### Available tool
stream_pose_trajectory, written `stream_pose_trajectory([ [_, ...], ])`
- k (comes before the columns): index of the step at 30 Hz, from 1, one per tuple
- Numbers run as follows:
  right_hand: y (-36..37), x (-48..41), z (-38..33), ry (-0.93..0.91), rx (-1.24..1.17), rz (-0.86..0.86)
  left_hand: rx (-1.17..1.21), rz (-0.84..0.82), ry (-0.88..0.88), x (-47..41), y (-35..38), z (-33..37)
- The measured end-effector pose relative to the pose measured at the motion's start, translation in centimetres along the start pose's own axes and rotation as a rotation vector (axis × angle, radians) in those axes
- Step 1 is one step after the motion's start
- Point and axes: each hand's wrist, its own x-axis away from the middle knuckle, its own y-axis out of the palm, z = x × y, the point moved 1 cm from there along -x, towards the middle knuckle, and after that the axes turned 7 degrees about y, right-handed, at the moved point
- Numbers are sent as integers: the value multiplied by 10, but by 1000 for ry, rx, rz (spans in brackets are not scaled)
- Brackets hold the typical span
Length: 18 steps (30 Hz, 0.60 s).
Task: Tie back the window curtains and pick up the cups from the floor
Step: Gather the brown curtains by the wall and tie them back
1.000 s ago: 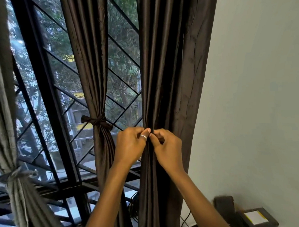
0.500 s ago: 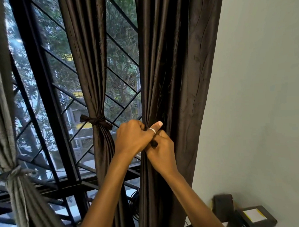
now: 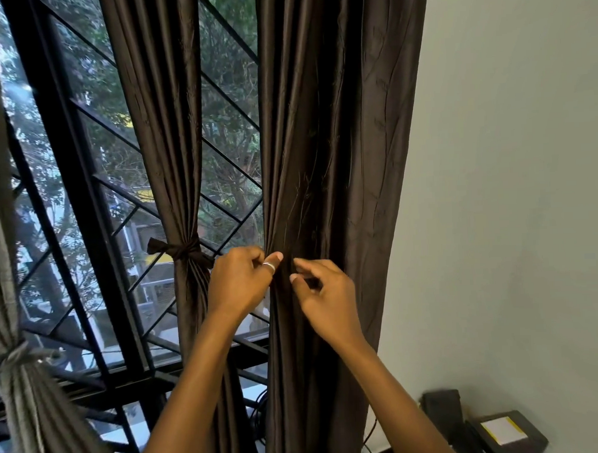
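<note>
A dark brown curtain point(image 3: 335, 149) hangs loose at the right of the window. My left hand point(image 3: 240, 285) pinches its gathered folds at mid height, thumb with a silver ring on the cloth. My right hand point(image 3: 326, 297) is just to the right, fingers curled on the same folds; whether a tie band is between them I cannot tell. The middle brown curtain point(image 3: 163, 129) is bound by a dark tie point(image 3: 177, 250). The grey curtain point(image 3: 10, 393) at the far left is tied too. No cups are in view.
A black window grille point(image 3: 70, 188) with diagonal bars stands behind the curtains. A pale wall point(image 3: 511, 182) rises at the right. Dark boxes point(image 3: 505, 433), one with a white and yellow label, sit low at the right, and black cables point(image 3: 256, 420) hang beside the curtain.
My hands were pressed together on the right curtain half a second ago; now they have come slightly apart, the right hand moving right and down.
</note>
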Motion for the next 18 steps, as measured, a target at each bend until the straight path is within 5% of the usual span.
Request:
stream_pose_trajectory([
  [6,-61,-37,26,214,199,538,21,18,1,3,-11,-13],
  [12,-101,-69,45,396,151,140,55,22,-23,-2,-18,-19],
  [18,-127,-69,57,392,186,290,38,55,-35,-3,-27,-38],
])
